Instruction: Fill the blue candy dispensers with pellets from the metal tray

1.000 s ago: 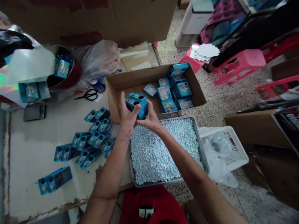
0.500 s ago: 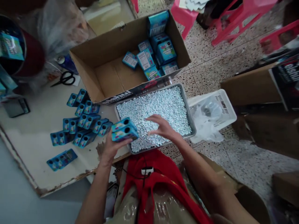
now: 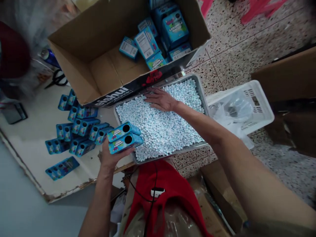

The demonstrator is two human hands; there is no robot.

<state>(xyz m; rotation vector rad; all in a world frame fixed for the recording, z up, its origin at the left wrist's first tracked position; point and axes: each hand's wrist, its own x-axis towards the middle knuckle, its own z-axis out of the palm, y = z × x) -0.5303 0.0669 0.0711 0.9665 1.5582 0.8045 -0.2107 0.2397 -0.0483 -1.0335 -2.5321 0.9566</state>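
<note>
Over the left edge of the gray tray (image 3: pixel 202 93), the left hand (image 3: pixel 110 158) holds 2 blue boxes (image 3: pixel 119 144), a round hole showing in each. The right hand (image 3: pixel 161 99) lies flat with its fingers stretched out on the pale blue bits (image 3: pixel 155 131), though I can't tell if it pushes into them. More blue cartons (image 3: pixel 83 127) sit bunched on the table (image 3: pixel 29 141), and a big cardboard box (image 3: pixel 106 72) stands behind the tray.

Looks dim, shines brightest on pale pellets (image 3: pixel 163 135), darkens inside the cardboard box (image 3: pixel 106 65), blurs around the red container (image 3: pixel 14 52) toward the far edge of the counter (image 3: pixel 29 154), stretches near the margins.
</note>
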